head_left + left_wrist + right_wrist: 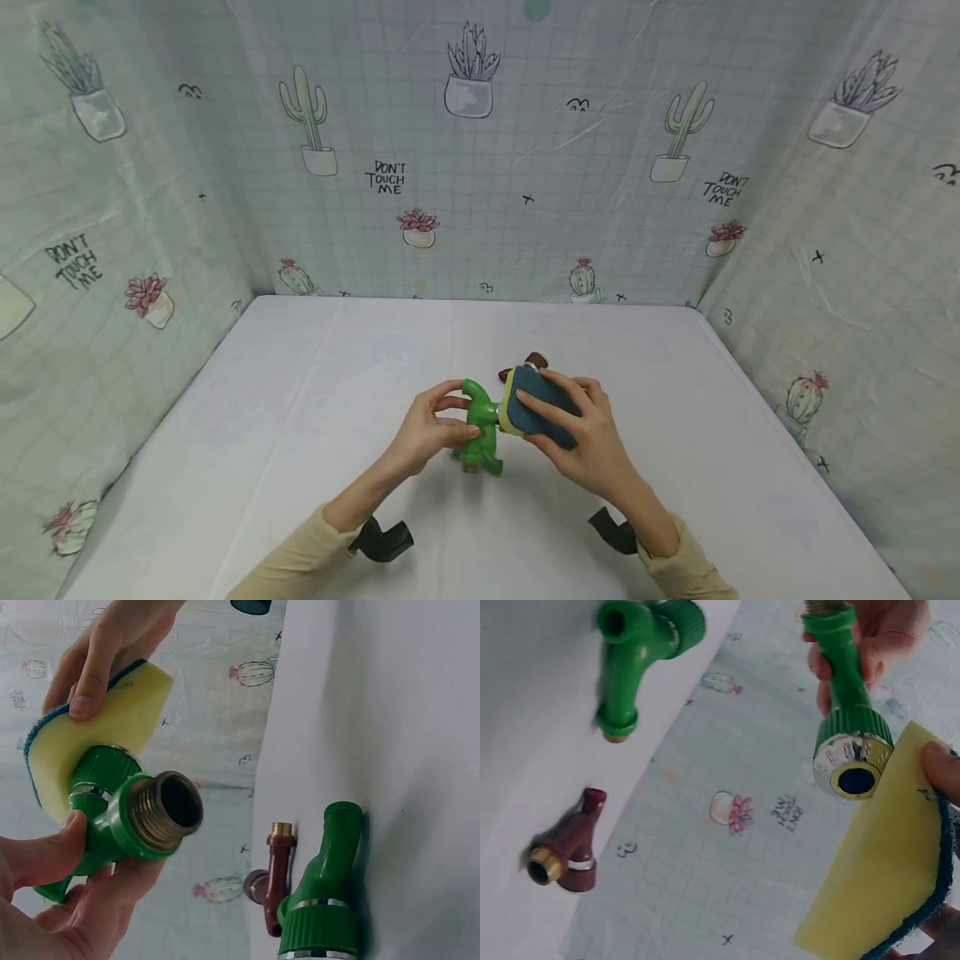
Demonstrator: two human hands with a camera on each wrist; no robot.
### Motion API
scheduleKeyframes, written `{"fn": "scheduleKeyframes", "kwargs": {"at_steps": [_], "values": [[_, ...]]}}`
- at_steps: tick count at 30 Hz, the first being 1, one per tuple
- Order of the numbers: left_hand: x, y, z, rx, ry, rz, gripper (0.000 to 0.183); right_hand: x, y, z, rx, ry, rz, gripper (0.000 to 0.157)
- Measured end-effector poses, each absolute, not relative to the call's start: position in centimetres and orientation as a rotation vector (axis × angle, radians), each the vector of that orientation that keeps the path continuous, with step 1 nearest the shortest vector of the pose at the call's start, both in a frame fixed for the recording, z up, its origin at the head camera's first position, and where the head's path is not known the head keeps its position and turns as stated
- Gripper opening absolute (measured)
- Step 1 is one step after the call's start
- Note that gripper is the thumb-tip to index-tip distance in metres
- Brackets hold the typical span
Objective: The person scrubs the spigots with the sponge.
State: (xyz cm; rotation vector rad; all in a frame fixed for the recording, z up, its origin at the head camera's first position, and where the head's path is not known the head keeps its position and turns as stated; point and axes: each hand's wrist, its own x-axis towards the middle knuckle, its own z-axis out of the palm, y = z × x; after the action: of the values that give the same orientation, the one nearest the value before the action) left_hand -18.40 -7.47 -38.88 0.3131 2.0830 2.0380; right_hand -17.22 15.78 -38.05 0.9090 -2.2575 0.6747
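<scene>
My left hand [423, 429] grips a green tap [105, 810] around its body, thumb on one side and fingers on the other. The tap has a threaded brass inlet and a ribbed knob with a silver cap [847, 761]. In my right hand [596, 437] is a sponge [542, 404], blue scouring layer under the fingers and yellow foam side facing the tap. The foam sits right at the knob's end. A second green tap [626, 675] lies on the table below the held one, partly hidden by it in the head view.
A dark red tap [570, 847] with a brass end lies farther back on the white table [360, 358]. Cactus-print fabric [480, 167] walls off the back and both sides. Black curved pieces [384, 542] show beside both forearms.
</scene>
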Motion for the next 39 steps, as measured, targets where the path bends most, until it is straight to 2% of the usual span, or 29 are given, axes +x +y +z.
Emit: {"fn": "scheduleKeyframes", "kwargs": {"at_steps": [11,16,23,27,31,39], "values": [[-18.4,-7.4,-39.0,0.461,2.044,1.952,0.059,-17.4,15.2,-36.9,0.891,-2.254,0.653,0.047],[-18.8,-7.1,-39.6,0.404,1.805,2.016,0.062,-17.4,15.3,-36.3,0.880,-2.238,0.695,0.050],[-19.2,-6.9,-39.7,0.255,1.569,2.098,0.069,-17.1,15.6,-36.4,0.932,-2.196,0.701,0.043],[-19.3,-6.8,-39.7,0.255,1.573,2.110,0.064,-17.0,15.4,-36.6,0.983,-2.154,0.686,0.043],[-19.3,-6.7,-39.8,0.352,1.690,2.055,0.055,-17.1,15.3,-36.8,0.995,-2.151,0.689,0.042],[-19.0,-6.4,-40.0,0.486,1.948,1.961,0.048,-17.5,15.2,-37.4,0.979,-2.187,0.701,0.043]]}}
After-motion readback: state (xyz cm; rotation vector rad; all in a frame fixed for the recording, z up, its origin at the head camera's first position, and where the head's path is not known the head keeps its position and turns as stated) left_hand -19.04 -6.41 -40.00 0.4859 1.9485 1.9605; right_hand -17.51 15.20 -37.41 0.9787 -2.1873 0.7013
